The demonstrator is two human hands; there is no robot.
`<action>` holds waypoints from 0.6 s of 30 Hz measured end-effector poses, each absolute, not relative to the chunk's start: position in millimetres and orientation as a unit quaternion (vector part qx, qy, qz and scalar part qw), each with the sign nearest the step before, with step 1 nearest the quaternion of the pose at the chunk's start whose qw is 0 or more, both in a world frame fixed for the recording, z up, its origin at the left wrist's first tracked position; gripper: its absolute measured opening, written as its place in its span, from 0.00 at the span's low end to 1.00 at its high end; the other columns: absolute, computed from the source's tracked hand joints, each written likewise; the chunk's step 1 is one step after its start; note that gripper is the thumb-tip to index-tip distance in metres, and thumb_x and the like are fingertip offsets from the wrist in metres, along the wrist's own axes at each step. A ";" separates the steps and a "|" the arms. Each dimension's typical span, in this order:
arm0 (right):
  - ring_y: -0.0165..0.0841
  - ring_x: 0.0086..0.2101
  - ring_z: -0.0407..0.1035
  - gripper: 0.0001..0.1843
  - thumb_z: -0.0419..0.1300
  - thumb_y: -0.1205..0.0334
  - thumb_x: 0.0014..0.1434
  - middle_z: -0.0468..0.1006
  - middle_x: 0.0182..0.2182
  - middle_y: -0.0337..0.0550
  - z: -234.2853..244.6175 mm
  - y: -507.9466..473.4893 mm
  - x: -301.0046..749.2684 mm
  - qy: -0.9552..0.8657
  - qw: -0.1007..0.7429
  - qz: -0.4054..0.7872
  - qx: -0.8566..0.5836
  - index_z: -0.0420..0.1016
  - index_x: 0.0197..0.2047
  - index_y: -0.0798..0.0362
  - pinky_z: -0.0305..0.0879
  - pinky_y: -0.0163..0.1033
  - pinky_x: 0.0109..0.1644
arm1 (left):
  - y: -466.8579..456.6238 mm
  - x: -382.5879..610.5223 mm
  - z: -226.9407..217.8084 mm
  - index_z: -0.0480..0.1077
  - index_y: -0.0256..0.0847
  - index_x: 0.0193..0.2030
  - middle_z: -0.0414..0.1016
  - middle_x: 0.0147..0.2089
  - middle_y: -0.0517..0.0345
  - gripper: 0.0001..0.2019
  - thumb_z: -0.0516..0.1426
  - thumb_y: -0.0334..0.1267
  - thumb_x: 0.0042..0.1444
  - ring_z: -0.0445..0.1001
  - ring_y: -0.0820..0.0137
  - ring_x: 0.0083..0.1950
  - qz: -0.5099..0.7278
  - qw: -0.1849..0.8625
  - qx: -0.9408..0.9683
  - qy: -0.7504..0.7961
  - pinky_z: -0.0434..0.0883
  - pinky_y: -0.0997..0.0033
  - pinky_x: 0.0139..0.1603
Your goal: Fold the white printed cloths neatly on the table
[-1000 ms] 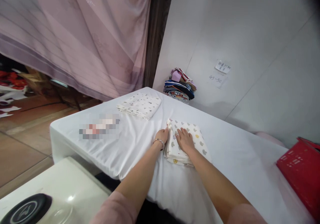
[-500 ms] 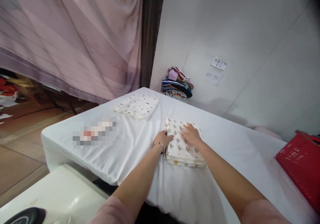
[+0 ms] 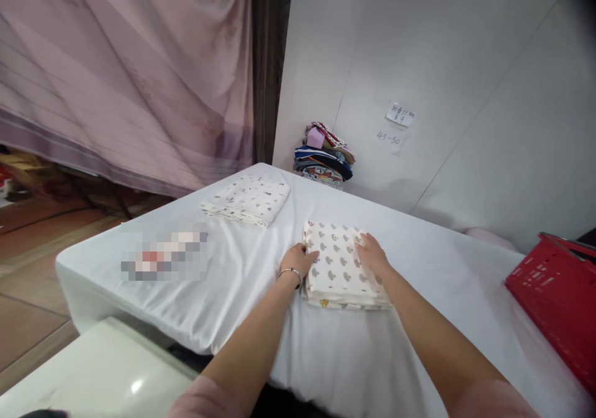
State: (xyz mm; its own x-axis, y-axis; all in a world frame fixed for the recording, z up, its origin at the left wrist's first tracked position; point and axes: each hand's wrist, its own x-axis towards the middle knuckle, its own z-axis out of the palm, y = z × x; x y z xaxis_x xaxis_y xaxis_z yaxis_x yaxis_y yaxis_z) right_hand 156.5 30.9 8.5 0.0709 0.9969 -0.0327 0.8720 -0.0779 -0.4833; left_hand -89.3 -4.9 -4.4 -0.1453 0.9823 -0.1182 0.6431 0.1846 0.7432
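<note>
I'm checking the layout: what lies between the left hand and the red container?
In the head view, the folded cloth, the right hand, then white sheet.

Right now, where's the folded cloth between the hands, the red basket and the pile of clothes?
Folded cloth (image 3: 336, 261), head view: middle of its top.
Red basket (image 3: 552, 306), head view: side wall.
Pile of clothes (image 3: 323, 155), head view: its middle.

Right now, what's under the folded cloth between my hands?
White sheet shows around the folded cloth, which appears to rest on it. Whatever lies directly beneath is covered. Your left hand touches the cloth's left edge, your right hand its right side.
</note>
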 end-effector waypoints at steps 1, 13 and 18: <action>0.37 0.62 0.41 0.32 0.49 0.53 0.58 0.49 0.64 0.45 8.6 27.7 163.2 -0.640 0.184 0.195 -0.720 0.51 0.63 0.53 0.39 0.43 0.64 | -5.1 -89.0 -5.0 0.67 0.40 0.41 0.74 0.43 0.50 0.19 0.56 0.51 0.48 0.72 0.62 0.44 0.281 0.300 0.574 0.708 0.66 0.69 0.41; 0.39 0.41 0.72 0.38 0.61 0.47 0.49 0.73 0.48 0.51 16.1 -12.7 187.8 -0.518 0.282 0.486 -0.644 0.57 0.59 0.54 0.70 0.42 0.41 | -10.4 -88.5 -1.9 0.63 0.39 0.51 0.75 0.41 0.49 0.24 0.51 0.53 0.53 0.73 0.61 0.44 0.295 0.296 0.579 0.701 0.65 0.66 0.42; 0.42 0.46 0.68 0.44 0.62 0.49 0.48 0.70 0.51 0.52 27.2 9.0 226.7 -0.570 0.229 0.268 -0.742 0.49 0.64 0.53 0.66 0.43 0.47 | -18.5 -81.6 -5.1 0.63 0.44 0.49 0.76 0.35 0.59 0.24 0.55 0.53 0.49 0.74 0.67 0.37 0.289 0.357 0.672 0.581 0.66 0.72 0.36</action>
State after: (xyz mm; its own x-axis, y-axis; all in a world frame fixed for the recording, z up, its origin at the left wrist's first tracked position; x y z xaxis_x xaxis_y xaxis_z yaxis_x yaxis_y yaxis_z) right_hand 226.7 9.0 27.2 0.2061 0.9689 -0.1369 0.7227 -0.2451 -0.6462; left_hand -81.6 -18.5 -5.1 0.1577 0.9871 -0.0269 0.5749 -0.0696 0.8153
